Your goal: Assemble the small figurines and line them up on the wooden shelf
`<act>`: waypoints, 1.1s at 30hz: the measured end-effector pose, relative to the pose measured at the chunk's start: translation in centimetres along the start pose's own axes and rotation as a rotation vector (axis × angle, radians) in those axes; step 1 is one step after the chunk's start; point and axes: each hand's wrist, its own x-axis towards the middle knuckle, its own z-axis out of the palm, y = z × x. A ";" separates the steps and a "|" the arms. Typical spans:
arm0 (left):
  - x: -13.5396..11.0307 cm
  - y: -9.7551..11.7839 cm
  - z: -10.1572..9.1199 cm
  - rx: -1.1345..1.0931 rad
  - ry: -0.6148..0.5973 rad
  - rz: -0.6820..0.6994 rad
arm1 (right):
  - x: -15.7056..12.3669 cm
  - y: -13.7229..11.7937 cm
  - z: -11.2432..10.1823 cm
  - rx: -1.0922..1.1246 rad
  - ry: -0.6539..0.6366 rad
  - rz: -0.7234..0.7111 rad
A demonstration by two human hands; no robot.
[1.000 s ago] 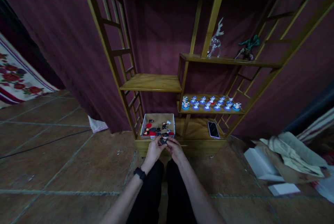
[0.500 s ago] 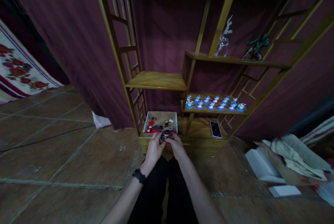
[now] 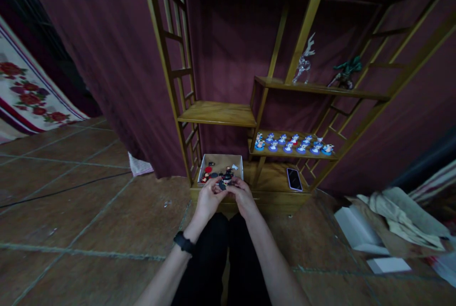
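Observation:
Between the fingertips of both hands is a small black-haired figurine (image 3: 227,179) with a dark round base (image 3: 223,185). My left hand (image 3: 208,197) pinches it from the left, close to the base. From the right, my right hand (image 3: 242,196) grips the same figurine. Fingers hide part of it. Just behind them, a shallow open box (image 3: 223,158) sits on the shelf unit's low board, holding several small figurine parts, red and black discs (image 3: 208,170) among them. The hands cover the box's front edge.
A wooden shelf unit (image 3: 217,113) stands ahead. Rows of small blue-and-white figurines (image 3: 289,147) fill its right shelf, with a phone (image 3: 294,179) below. Above stand a clear deer figure (image 3: 304,66) and a green figure (image 3: 346,72). White boxes (image 3: 359,230) and cloth lie right.
The figurine has turned between my fingers, so its head and the dark disc below show more clearly. My hands stay in front of the box, and the view has shifted slightly.

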 end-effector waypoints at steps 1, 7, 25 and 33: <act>0.1 0.2 -0.1 -0.036 0.005 -0.020 | 0.1 0.0 0.1 0.011 -0.001 -0.006; 0.6 2.3 -1.1 -0.214 0.015 -0.099 | 0.3 -0.5 1.1 0.082 -0.062 -0.022; 0.6 3.9 -3.2 -0.486 -0.031 -0.237 | -0.8 -1.5 2.5 -0.047 -0.156 -0.075; 0.5 4.5 -2.6 -0.189 -0.033 -0.093 | 0.0 -0.8 2.1 0.062 -0.092 0.020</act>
